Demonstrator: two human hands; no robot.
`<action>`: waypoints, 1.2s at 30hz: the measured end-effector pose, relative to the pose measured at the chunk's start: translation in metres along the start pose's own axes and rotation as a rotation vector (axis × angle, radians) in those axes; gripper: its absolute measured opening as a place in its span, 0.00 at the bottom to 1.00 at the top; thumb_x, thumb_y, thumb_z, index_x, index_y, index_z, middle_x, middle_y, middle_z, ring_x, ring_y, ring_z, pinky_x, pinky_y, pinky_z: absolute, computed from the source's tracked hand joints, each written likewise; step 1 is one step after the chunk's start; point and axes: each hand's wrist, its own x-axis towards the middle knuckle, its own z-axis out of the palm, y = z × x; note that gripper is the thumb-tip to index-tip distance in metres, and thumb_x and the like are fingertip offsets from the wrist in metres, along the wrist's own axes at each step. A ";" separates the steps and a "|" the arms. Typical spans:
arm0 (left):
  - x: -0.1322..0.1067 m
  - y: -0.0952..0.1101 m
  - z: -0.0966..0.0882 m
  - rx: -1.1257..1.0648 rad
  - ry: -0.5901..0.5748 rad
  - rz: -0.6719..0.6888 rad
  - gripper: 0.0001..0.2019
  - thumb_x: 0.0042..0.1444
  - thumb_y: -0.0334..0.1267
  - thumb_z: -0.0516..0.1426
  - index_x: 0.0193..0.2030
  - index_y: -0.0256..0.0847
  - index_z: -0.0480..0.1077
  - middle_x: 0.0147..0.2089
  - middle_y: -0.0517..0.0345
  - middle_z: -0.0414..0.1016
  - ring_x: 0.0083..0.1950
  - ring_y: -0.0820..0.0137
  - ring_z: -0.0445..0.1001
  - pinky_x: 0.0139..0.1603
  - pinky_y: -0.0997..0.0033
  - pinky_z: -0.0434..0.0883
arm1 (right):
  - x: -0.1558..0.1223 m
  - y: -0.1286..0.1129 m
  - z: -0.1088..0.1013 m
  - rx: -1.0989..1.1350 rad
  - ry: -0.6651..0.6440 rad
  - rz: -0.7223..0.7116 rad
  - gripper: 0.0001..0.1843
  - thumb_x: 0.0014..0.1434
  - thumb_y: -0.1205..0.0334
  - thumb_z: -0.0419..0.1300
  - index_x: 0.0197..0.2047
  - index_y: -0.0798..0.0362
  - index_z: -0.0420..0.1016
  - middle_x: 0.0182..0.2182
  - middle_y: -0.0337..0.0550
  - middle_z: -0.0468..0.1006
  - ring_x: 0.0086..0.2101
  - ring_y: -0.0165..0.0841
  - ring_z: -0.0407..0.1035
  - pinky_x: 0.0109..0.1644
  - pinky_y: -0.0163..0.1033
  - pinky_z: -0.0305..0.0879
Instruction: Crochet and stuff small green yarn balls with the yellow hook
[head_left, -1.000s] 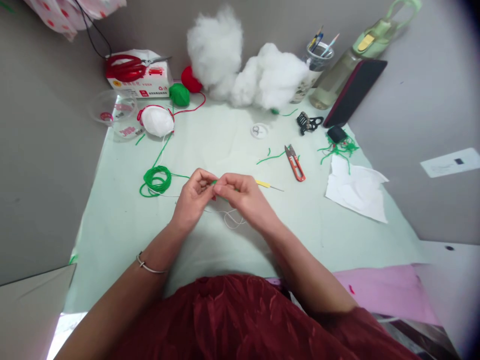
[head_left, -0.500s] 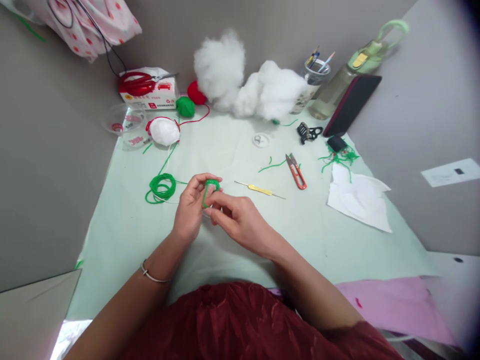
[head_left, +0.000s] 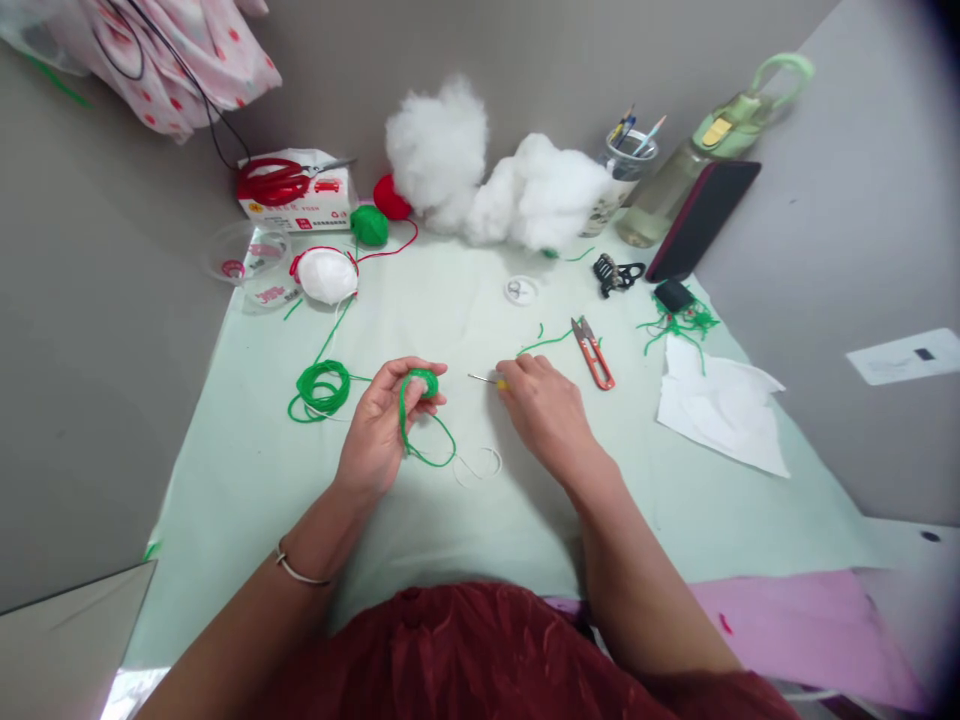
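Observation:
My left hand (head_left: pixel 380 425) is closed on a small round green crochet piece (head_left: pixel 427 379), pinched between thumb and fingers. A loop of green yarn hangs from the piece to the cloth, and a thin white thread (head_left: pixel 491 470) curls beside it. To the right, my right hand (head_left: pixel 546 405) has its fingers closed over the yellow handle of a crochet hook (head_left: pixel 482 378), which lies at table level. The hook's metal tip points left out of the fingers; its other end is hidden under the hand. Left of my left hand lies a coil of green yarn (head_left: pixel 322 388).
Red-handled thread snips (head_left: pixel 594 355) lie right of my right hand, near a black hair clip (head_left: pixel 617 275) and white paper (head_left: pixel 716 405). White stuffing (head_left: pixel 536 195), yarn balls, a box with red scissors (head_left: pixel 274 182), a phone (head_left: pixel 705 220) and a bottle (head_left: pixel 660 190) line the back.
My right hand has left the green piece and moved right onto the crochet hook. The green yarn and white thread it was at now lie in loops on the cloth.

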 end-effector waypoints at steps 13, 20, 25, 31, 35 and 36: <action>-0.002 0.000 0.002 0.084 -0.013 0.088 0.11 0.65 0.43 0.64 0.48 0.46 0.66 0.56 0.50 0.81 0.45 0.67 0.84 0.52 0.62 0.79 | -0.011 -0.012 -0.009 1.304 -0.322 -0.156 0.08 0.68 0.57 0.58 0.43 0.52 0.73 0.28 0.36 0.73 0.28 0.29 0.63 0.32 0.35 0.58; -0.005 -0.003 0.001 0.138 -0.040 0.172 0.11 0.66 0.42 0.63 0.49 0.47 0.67 0.56 0.49 0.82 0.50 0.65 0.82 0.53 0.63 0.77 | -0.015 -0.033 -0.005 1.638 -0.443 -0.077 0.14 0.68 0.51 0.59 0.40 0.53 0.76 0.18 0.27 0.58 0.20 0.25 0.47 0.26 0.35 0.43; -0.005 -0.003 0.001 0.120 -0.015 0.186 0.10 0.66 0.42 0.63 0.48 0.47 0.67 0.56 0.50 0.81 0.48 0.65 0.83 0.49 0.62 0.79 | -0.012 -0.032 -0.001 1.724 -0.541 -0.021 0.13 0.66 0.53 0.60 0.38 0.55 0.77 0.16 0.26 0.56 0.19 0.23 0.44 0.25 0.34 0.42; -0.005 -0.001 0.003 0.156 0.004 0.199 0.12 0.65 0.44 0.64 0.48 0.46 0.67 0.55 0.50 0.82 0.49 0.63 0.84 0.49 0.61 0.80 | -0.011 -0.035 0.003 1.738 -0.552 0.024 0.13 0.64 0.53 0.61 0.36 0.54 0.77 0.15 0.26 0.55 0.18 0.24 0.43 0.23 0.34 0.41; -0.005 -0.001 0.004 0.187 0.025 0.267 0.12 0.63 0.43 0.66 0.46 0.45 0.69 0.52 0.49 0.84 0.48 0.64 0.84 0.50 0.62 0.80 | -0.012 -0.041 0.002 1.649 -0.421 0.005 0.13 0.67 0.55 0.58 0.35 0.54 0.77 0.15 0.27 0.56 0.19 0.24 0.46 0.26 0.35 0.46; -0.005 -0.002 0.004 0.185 0.030 0.278 0.11 0.63 0.43 0.66 0.46 0.44 0.70 0.52 0.49 0.84 0.48 0.64 0.84 0.50 0.62 0.80 | -0.013 -0.042 0.002 1.641 -0.404 0.012 0.13 0.67 0.56 0.57 0.35 0.54 0.77 0.15 0.27 0.56 0.19 0.24 0.47 0.26 0.35 0.47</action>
